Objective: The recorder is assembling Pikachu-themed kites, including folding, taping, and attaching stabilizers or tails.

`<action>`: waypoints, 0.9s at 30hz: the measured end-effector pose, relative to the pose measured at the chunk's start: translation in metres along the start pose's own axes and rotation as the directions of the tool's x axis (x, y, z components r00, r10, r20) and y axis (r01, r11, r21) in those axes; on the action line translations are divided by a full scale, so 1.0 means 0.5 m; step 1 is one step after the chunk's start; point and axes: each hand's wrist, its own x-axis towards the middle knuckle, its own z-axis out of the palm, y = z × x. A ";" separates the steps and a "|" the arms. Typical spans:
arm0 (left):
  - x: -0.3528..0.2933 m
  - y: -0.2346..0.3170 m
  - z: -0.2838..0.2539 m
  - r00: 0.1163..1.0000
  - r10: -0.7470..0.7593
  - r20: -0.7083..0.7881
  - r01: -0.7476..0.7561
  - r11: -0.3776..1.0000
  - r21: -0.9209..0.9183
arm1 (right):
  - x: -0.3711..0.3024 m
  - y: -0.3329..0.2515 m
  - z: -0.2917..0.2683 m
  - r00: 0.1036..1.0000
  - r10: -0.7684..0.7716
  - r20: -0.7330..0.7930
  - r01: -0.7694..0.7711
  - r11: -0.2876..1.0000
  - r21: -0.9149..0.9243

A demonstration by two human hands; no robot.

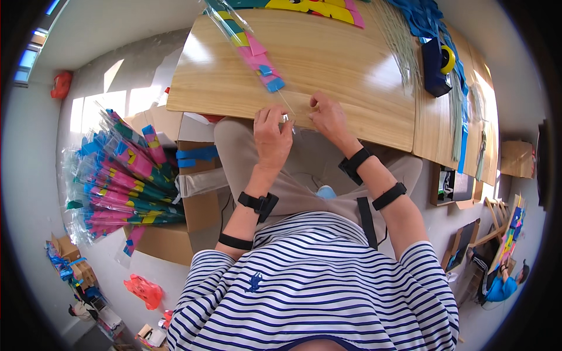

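Note:
A rolled, colourful kite-like sheet (257, 55) in a clear plastic sleeve lies on the wooden table, its blue end toward me. From that end a thin pale stick (286, 102) runs down to the gap between my hands. My left hand (272, 134) is at the table's near edge with fingers curled together. By its fingertips shows a small shiny clear bit (286, 118), too small to name. To its right, my right hand (331, 120) is closed, thumb and forefinger bent close together near the stick. Anything inside its fingers is hidden.
A cardboard box (202, 210) at my left holds several wrapped colourful rolls (129, 181). On the table's right are a tape dispenser (436, 69), a bundle of thin sticks (398, 41) and blue strips (418, 14). Another person (502, 286) sits far right.

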 end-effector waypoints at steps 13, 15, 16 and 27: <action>-0.026 -0.058 -0.022 0.947 0.136 0.292 -0.164 0.984 0.072 | -0.004 0.001 -0.030 0.988 0.089 0.123 -0.114 0.971 0.212; -0.020 -0.057 -0.019 0.948 0.159 0.277 -0.175 0.984 0.036 | -0.001 0.009 -0.029 0.983 0.108 0.151 -0.137 0.971 0.197; -0.018 -0.057 -0.019 0.963 0.107 0.246 -0.113 0.994 0.011 | 0.001 0.010 -0.029 0.974 0.135 0.181 -0.167 0.971 0.174; 0.096 -0.129 0.022 0.998 0.059 -0.029 -0.052 0.976 0.212 | 0.006 0.006 -0.046 0.962 0.126 0.240 -0.183 0.955 0.234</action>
